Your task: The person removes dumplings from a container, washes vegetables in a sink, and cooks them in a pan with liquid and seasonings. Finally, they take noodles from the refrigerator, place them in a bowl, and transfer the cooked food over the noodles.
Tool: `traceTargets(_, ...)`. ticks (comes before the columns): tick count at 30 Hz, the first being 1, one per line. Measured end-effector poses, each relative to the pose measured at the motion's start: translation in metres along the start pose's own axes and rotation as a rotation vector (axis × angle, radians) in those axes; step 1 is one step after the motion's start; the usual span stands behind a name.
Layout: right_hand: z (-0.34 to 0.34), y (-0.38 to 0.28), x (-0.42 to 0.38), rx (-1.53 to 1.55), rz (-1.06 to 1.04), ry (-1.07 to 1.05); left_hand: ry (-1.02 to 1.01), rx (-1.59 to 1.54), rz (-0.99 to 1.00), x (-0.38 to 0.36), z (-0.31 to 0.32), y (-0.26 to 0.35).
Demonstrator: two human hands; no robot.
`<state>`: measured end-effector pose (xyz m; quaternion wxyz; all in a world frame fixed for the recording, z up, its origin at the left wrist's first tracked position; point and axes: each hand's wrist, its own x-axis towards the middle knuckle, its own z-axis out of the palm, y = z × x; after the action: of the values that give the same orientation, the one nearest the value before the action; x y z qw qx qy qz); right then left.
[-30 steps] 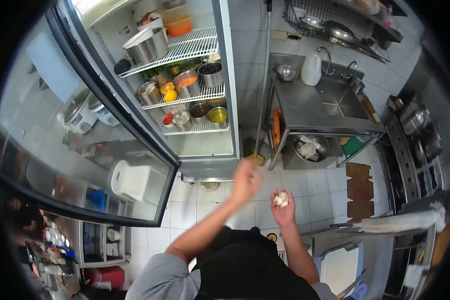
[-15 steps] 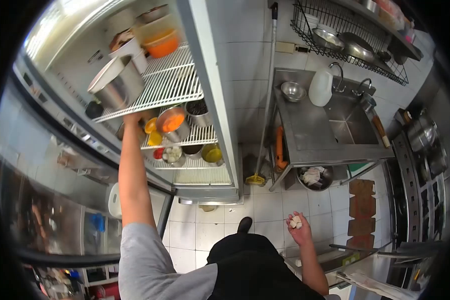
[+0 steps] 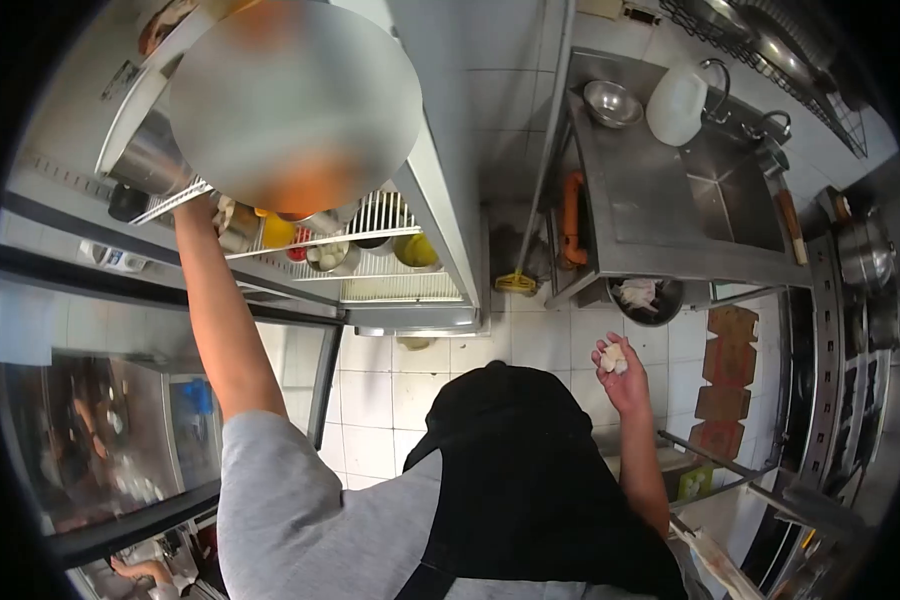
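Note:
My left forearm (image 3: 220, 310) reaches up into the open refrigerator. The hand itself disappears at the edge of a white wire shelf (image 3: 175, 200), so its fingers and anything in them are hidden. Close by are a tall metal container (image 3: 155, 155) on that shelf and a yellow item (image 3: 276, 232) on the level below. Low on my right, away from the refrigerator, my right hand (image 3: 625, 380) is curled around a few small pale chunks (image 3: 613, 359), whose kind I cannot make out.
A blurred grey oval (image 3: 295, 100) covers much of the upper shelves. Lower down sit a tub of white pieces (image 3: 330, 257) and a yellow-green container (image 3: 416, 250). Rightward stands a steel sink table (image 3: 650, 215) with a bowl (image 3: 612, 103) and white jug (image 3: 676, 104).
The view has shifted closer to the refrigerator, and my left arm appears farther left. The blurred oval now covers the upper shelves. My right hand still holds the pale chunks.

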<state>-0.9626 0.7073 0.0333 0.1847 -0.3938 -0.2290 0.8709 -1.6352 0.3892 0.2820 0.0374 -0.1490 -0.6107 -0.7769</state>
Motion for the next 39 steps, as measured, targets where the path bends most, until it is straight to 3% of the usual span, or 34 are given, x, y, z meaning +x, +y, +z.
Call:
traceTargets(3,0.008,-0.013,0.012,-0.077,0.023,-0.007,0.022,-0.375,-0.17,-0.051,-0.007,0.011)
traceTargets(4,0.01,-0.016,0.014,-0.086,0.027,-0.029,0.113,-0.319,-0.21,-0.039,-0.049,-0.018)
traceTargets(5,0.013,-0.018,0.016,-0.09,0.029,-0.048,0.055,-0.392,-0.197,-0.075,-0.048,-0.019)
traceTargets(6,0.017,-0.02,0.018,-0.078,0.026,-0.058,-0.274,-0.425,-0.161,-0.121,-0.036,-0.007)
traceTargets(7,0.02,-0.022,0.018,-0.054,0.041,-0.107,-0.052,-0.515,-0.221,-0.178,0.007,0.014)
traceTargets(8,0.021,-0.021,0.017,-0.025,0.053,-0.15,-0.026,-0.482,-0.139,-0.217,0.023,0.014)
traceTargets(9,0.024,-0.019,0.017,0.002,0.043,-0.141,0.029,-0.474,-0.184,-0.257,0.033,0.01)
traceTargets(12,0.029,-0.019,0.013,0.012,0.064,-0.292,-0.161,-0.323,-0.113,-0.361,0.085,0.006)
traceTargets(15,0.032,-0.026,0.014,0.047,0.071,-0.503,-0.456,-0.301,-0.268,-0.424,0.132,-0.002)
traceTargets(19,0.029,-0.05,0.009,0.109,0.059,-0.54,-0.8,-0.389,-0.606,-0.46,0.225,-0.04)
traceTargets(22,0.011,-0.082,0.011,0.132,-0.033,-0.557,-1.022,-0.252,-0.499,-0.48,0.314,-0.064)
traceTargets(24,-0.007,-0.117,0.011,0.108,-0.118,-0.566,-1.056,-0.269,-0.485,-0.502,0.371,-0.06)
traceTargets(26,-0.026,-0.144,0.009,0.067,-0.228,-0.443,-1.087,-0.272,-0.48,-0.516,0.414,-0.059)
traceTargets(30,-0.059,-0.194,0.005,0.195,-0.339,-0.398,-1.158,-0.19,-0.399,-0.547,0.481,-0.071)
traceTargets(34,-0.089,-0.228,0.018,0.291,-0.365,-0.337,-1.174,-0.078,-0.223,-0.578,0.531,-0.088)
traceTargets(36,-0.106,-0.238,0.034,0.241,-0.335,-0.204,-1.294,0.237,0.017,-0.587,0.554,-0.096)
traceTargets(39,-0.123,-0.264,0.049,0.317,-0.318,-0.168,-1.301,0.218,0.138,-0.581,0.597,-0.119)
